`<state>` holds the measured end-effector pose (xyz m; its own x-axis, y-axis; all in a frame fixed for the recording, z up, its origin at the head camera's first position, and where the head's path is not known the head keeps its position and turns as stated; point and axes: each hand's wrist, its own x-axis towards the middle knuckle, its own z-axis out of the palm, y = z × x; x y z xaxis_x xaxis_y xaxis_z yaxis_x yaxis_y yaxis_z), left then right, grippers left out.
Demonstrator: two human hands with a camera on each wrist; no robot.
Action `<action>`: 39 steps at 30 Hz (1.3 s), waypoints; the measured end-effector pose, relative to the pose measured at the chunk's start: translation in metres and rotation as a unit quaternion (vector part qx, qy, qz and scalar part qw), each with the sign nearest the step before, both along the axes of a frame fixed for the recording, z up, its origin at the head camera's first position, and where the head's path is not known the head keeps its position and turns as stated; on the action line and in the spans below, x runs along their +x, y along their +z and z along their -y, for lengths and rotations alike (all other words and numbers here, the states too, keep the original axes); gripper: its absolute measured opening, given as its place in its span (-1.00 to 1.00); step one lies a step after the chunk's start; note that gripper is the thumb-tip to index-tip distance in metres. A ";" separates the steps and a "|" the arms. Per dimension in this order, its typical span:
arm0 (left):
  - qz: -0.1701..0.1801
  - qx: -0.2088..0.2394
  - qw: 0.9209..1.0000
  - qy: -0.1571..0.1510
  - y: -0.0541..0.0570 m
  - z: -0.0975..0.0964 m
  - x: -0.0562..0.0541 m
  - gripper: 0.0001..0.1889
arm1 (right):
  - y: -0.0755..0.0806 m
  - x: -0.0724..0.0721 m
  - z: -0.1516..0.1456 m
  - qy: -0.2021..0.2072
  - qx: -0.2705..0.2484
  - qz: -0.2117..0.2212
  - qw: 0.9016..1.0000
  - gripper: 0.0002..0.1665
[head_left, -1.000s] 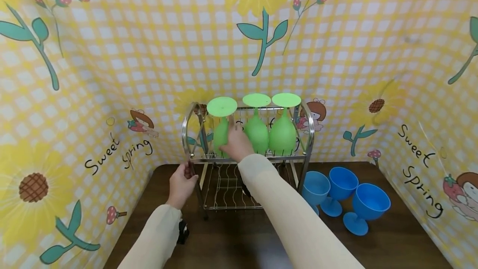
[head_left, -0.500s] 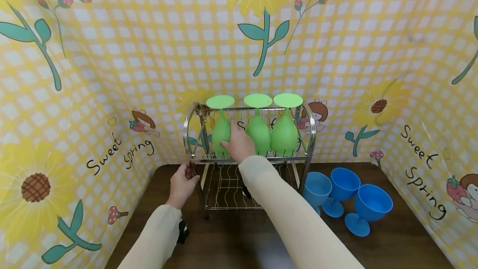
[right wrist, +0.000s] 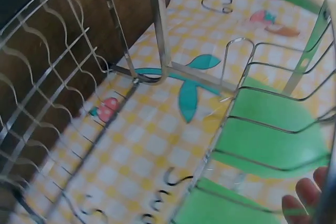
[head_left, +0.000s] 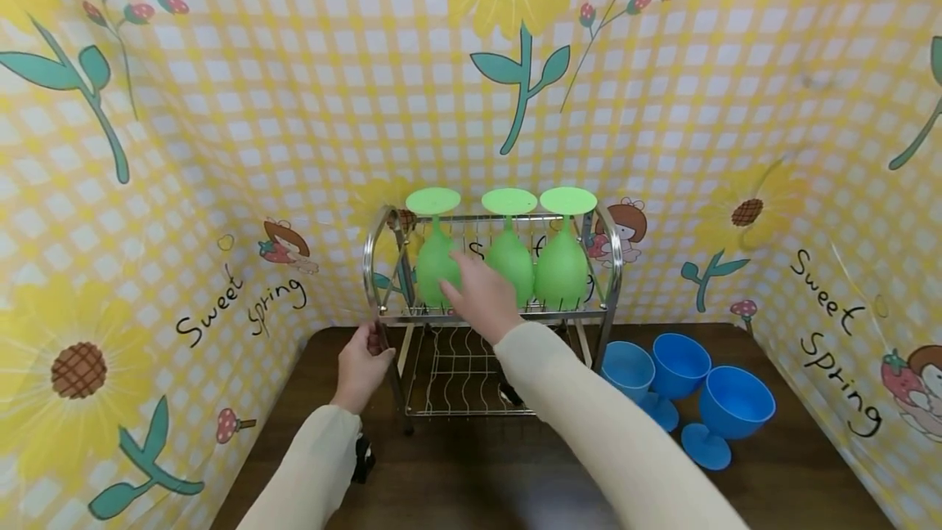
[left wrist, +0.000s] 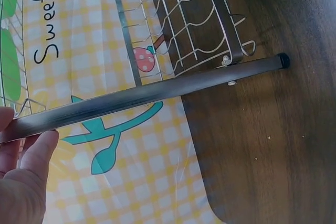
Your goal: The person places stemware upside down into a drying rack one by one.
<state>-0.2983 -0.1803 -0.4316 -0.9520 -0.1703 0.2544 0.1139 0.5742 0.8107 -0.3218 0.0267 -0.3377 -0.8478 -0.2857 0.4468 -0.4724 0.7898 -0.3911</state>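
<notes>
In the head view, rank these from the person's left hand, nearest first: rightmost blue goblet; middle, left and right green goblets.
From the left hand:
1. left green goblet, left side of the rack
2. middle green goblet, centre
3. right green goblet, rack's right
4. rightmost blue goblet, right of the rack

3 green goblets (head_left: 513, 250), 3 blue goblets (head_left: 680, 362), yellow-and-white checked cloth (head_left: 331, 64)
</notes>
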 end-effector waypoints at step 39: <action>-0.032 0.013 0.999 0.007 -0.005 -0.001 0.000 -0.72 | -0.117 0.135 -0.369 -0.242 -0.207 0.110 0.941 0.12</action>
